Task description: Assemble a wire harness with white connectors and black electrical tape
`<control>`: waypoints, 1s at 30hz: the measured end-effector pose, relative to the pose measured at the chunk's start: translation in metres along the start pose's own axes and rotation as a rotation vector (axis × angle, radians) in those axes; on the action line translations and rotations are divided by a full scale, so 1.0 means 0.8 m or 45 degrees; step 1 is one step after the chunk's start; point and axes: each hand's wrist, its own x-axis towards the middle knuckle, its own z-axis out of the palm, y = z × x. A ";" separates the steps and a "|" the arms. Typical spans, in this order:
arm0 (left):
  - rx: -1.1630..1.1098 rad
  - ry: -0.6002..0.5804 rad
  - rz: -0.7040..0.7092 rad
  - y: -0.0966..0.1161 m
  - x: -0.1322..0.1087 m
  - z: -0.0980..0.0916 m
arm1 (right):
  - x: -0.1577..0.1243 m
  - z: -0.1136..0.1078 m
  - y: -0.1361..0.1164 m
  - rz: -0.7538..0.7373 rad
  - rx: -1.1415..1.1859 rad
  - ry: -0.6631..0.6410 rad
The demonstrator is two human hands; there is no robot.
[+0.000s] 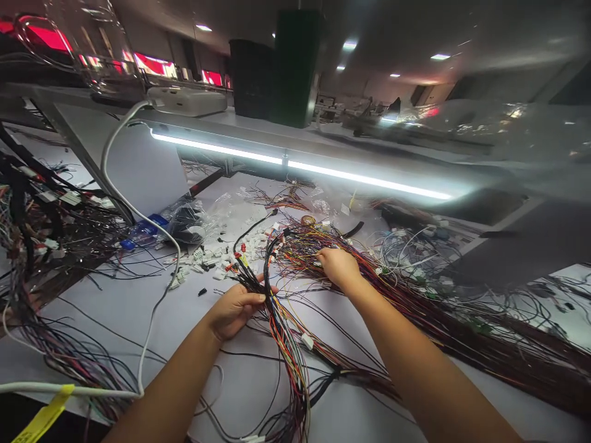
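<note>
My left hand (235, 309) is closed around a bundle of coloured wires (284, 332) that runs from the table's middle down toward me. My right hand (338, 266) reaches farther out, fingers curled into a spread of red, orange and black wires (305, 246); what it pinches is hidden among them. Small white connectors (207, 258) lie scattered just left of both hands. The bundle ends in black loops and white plugs (272, 237) above my left hand.
A white cable (138, 221) snakes from a white box (187, 99) on the shelf down across the white table (120, 307). Dense wire harnesses (41, 246) pile at the left edge and run along the right (484, 332). A lit strip light (300, 166) hangs under the shelf. Plastic bags (189, 218) lie behind.
</note>
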 end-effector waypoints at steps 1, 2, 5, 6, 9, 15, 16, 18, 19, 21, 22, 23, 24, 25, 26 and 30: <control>0.004 0.006 -0.004 -0.001 0.000 0.002 | 0.001 -0.003 0.003 0.036 0.107 -0.014; 0.008 0.010 -0.014 -0.002 0.000 0.004 | 0.000 -0.004 0.004 0.056 0.226 -0.034; 0.034 0.014 -0.039 -0.007 0.002 0.011 | -0.006 -0.002 -0.008 0.042 0.603 -0.078; 0.045 0.012 -0.035 -0.009 0.002 0.013 | -0.007 0.001 -0.014 0.029 0.716 -0.075; 0.072 -0.016 0.008 -0.012 0.002 0.019 | -0.003 0.015 -0.032 0.031 0.968 -0.044; 0.173 -0.054 0.116 -0.010 -0.001 0.032 | 0.011 0.067 -0.050 0.164 1.054 -0.242; 0.196 -0.057 0.134 -0.011 -0.001 0.033 | 0.010 0.075 -0.053 0.169 1.069 -0.290; 0.286 -0.044 0.134 -0.012 0.001 0.035 | 0.006 0.087 -0.058 0.156 1.142 -0.347; 0.367 -0.011 0.113 -0.012 0.002 0.034 | 0.003 0.091 -0.060 0.140 1.197 -0.351; 0.549 0.093 0.039 -0.011 0.002 0.029 | -0.003 0.096 -0.062 0.105 1.323 -0.319; 0.623 0.151 0.003 -0.009 0.001 0.026 | -0.007 0.097 -0.061 0.089 1.382 -0.293; 0.689 0.201 -0.034 -0.005 -0.001 0.023 | -0.011 0.096 -0.060 0.075 1.434 -0.271; 0.754 0.227 -0.081 0.000 -0.005 0.019 | -0.015 0.096 -0.059 0.060 1.477 -0.256; 0.827 0.223 -0.140 0.006 -0.009 0.016 | -0.019 0.095 -0.057 0.044 1.509 -0.251; 0.918 0.192 -0.212 0.014 -0.014 0.014 | -0.023 0.093 -0.055 0.022 1.532 -0.255; 0.961 0.056 -0.251 0.041 -0.031 0.014 | -0.034 0.092 -0.051 -0.091 1.559 -0.303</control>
